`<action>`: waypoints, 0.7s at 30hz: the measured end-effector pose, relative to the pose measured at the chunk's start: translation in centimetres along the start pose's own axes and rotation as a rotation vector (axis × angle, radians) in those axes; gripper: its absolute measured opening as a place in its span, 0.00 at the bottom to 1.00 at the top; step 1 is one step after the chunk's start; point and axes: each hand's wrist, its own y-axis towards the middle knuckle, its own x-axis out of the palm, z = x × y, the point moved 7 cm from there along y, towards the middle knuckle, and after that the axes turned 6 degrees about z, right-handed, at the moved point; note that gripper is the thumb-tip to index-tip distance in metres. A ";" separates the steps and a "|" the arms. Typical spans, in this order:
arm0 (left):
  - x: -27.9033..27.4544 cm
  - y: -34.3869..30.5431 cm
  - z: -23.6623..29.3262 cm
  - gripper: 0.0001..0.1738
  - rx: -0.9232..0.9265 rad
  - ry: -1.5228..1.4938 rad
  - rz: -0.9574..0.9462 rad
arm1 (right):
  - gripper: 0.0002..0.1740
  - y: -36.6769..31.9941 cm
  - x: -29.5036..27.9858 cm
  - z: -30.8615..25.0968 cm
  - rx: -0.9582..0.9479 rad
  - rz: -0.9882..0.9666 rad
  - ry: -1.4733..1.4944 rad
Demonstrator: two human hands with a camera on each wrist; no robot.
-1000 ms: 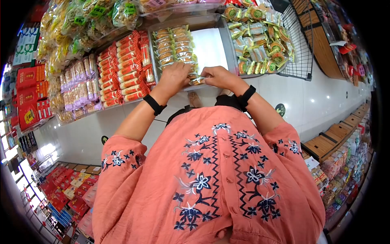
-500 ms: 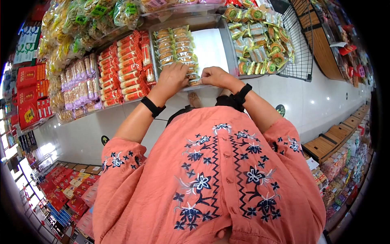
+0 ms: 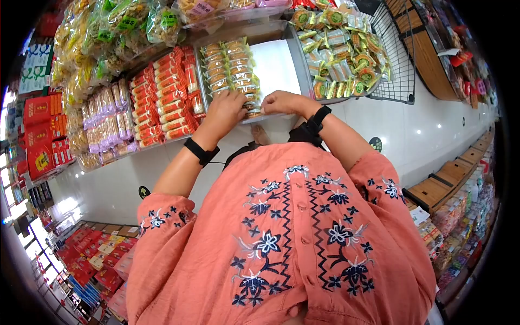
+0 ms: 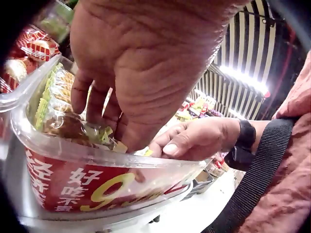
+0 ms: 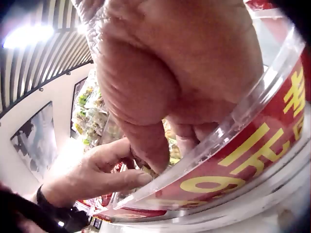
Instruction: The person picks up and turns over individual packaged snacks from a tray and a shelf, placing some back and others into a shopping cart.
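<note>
Both hands meet at the front of a clear plastic tub [image 3: 303, 65] with two rows of clear-and-yellow wrapped round pastries [image 3: 237, 60]. My left hand [image 3: 225, 111] bends over the front of the rows, its thumb and finger around a wrapped pastry [image 3: 252, 114] by the front wall. At that pastry's right end, my right hand [image 3: 288, 103] has its curled fingertips at the wrapper. The left wrist view shows the right hand's thumb [image 4: 171, 148] low by the rim. In the right wrist view, the left hand [image 5: 92, 172] pinches from the far side; palms partly hide the pastry.
White paper [image 3: 277, 65] lines the tub's right part. Red-wrapped rolls [image 3: 172, 95] and purple packs [image 3: 103, 116] stand to the left, green-wrapped packs [image 3: 341, 59] to the right. Beyond these is a wire basket [image 3: 398, 65]. A red price label [image 5: 228, 170] covers the tub's front.
The head view has shifted slightly, so the tub appears further left. Both hands have moved slightly left with it, and the front pastry shows more between them.
</note>
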 end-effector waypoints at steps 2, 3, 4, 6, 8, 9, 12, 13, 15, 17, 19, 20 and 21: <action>0.2 -0.2 0.0 0.13 0.029 0.027 0.067 | 0.21 0.2 -0.2 0.0 -0.004 0.045 -0.085; 0.3 -0.2 -0.1 0.13 0.015 0.033 0.078 | 0.24 -0.2 -0.3 -0.5 -0.010 0.103 -0.106; 0.4 -0.2 -0.1 0.12 0.001 0.038 0.088 | 0.26 -0.6 -0.5 -0.9 -0.013 0.162 -0.126; 0.8 -0.4 -0.1 0.13 -0.037 0.045 0.084 | 0.31 -0.8 -0.6 -1.2 0.017 0.215 -0.121; 1.2 -0.4 -0.1 0.15 -0.083 0.054 0.060 | 0.34 -0.7 -0.5 -1.7 0.016 0.244 -0.131; 1.2 -0.4 -0.1 0.14 -0.085 0.058 0.075 | 0.34 -0.5 -0.3 -2.2 -0.002 0.244 -0.144; 1.3 -0.6 -0.2 0.13 -0.091 0.062 0.110 | 0.32 -0.9 0.0 -3.6 -0.014 0.242 -0.103; 1.4 -0.6 -0.2 0.13 -0.093 0.059 0.117 | 0.31 -1.2 -0.1 -4.2 -0.011 0.241 -0.076; 1.4 -0.6 -0.2 0.13 -0.086 0.059 0.134 | 0.31 -1.7 -0.3 -5.1 -0.016 0.245 -0.053; 1.3 -0.6 -0.1 0.13 -0.079 0.067 0.158 | 0.32 -1.7 -0.3 -4.8 0.013 0.222 -0.016; 1.2 -0.7 0.2 0.13 -0.089 0.084 0.158 | 0.32 -1.0 0.0 -3.8 0.067 0.168 0.034; 1.2 -0.7 0.3 0.13 -0.091 0.092 0.157 | 0.32 -0.6 0.0 -3.5 0.066 0.164 0.013; 1.2 -0.6 0.3 0.13 -0.094 0.087 0.159 | 0.31 -0.3 -0.1 -3.1 0.066 0.161 -0.008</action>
